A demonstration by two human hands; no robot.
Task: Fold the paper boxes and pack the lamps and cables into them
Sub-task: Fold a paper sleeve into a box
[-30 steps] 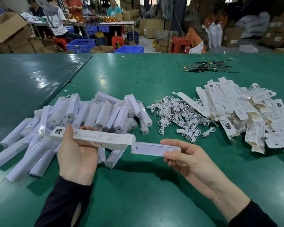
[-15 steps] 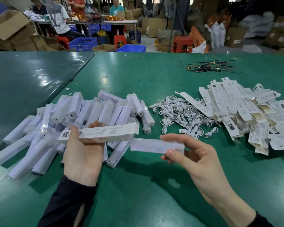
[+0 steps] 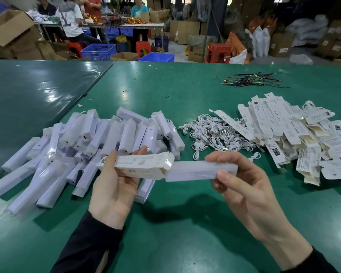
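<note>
My left hand (image 3: 114, 190) grips a folded white paper box (image 3: 140, 166) above the green table, its open flap end pointing right. My right hand (image 3: 242, 186) pinches a white bar lamp (image 3: 197, 170) by its right end; the lamp's left tip sits at the box mouth. A heap of wrapped white lamps (image 3: 87, 146) lies behind my left hand. Coiled white cables (image 3: 215, 134) are piled mid-table. Flat unfolded boxes (image 3: 295, 138) are stacked at the right.
The green table (image 3: 185, 233) has a seam to a second table on the left. A bundle of dark wires (image 3: 252, 80) lies far back. Beyond the far edge are people at another table, blue crates, red stools and cardboard cartons.
The lamp in my right hand has moved left until its tip meets the box's open end. My left hand has tilted the box and brought it nearer the lamp.
</note>
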